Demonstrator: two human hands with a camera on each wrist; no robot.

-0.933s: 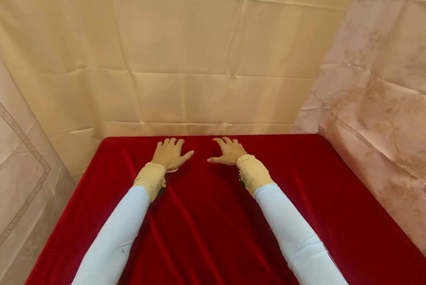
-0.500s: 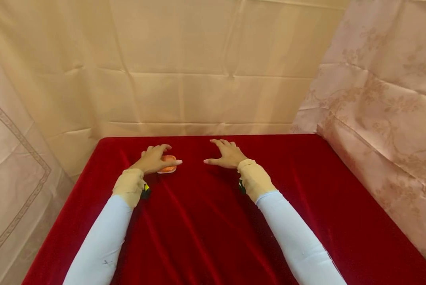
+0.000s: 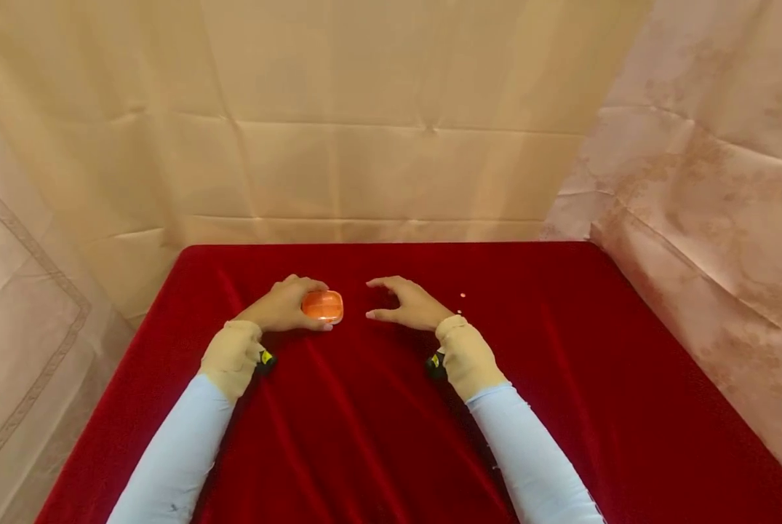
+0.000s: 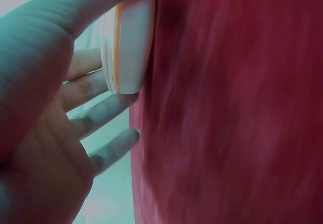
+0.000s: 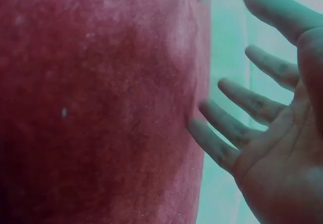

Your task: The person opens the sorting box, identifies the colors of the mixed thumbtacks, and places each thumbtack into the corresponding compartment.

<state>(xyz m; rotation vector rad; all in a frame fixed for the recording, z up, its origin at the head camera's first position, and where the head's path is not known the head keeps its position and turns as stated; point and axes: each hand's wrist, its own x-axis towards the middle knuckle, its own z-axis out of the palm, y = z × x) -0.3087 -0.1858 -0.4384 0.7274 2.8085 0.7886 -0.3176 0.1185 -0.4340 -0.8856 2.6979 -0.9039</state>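
Note:
A small rounded container (image 3: 322, 307) with an orange top lies on the red cloth, left of the middle in the head view. My left hand (image 3: 286, 306) grips its left side, thumb on the near side and fingers on the far side. The left wrist view shows the container's white side (image 4: 135, 47) and orange rim, partly hidden behind the thumb. To the right, my right hand (image 3: 414, 304) is apart from the container, thumb and fingers spread with nothing between them. In the right wrist view the right hand's (image 5: 272, 128) fingers are slightly bent beside the cloth.
Red velvet cloth (image 3: 377, 422) covers the table. Tiny pale specks (image 3: 463, 295) lie just right of the right hand. A yellow curtain (image 3: 377, 175) hangs behind the table's far edge, and a pink patterned curtain (image 3: 711, 204) stands along the right.
The left hand has drawn back off the container, uncovering it, then taken hold of its left side; the container sits slightly farther right. The right hand has moved a little nearer the body, exposing the specks.

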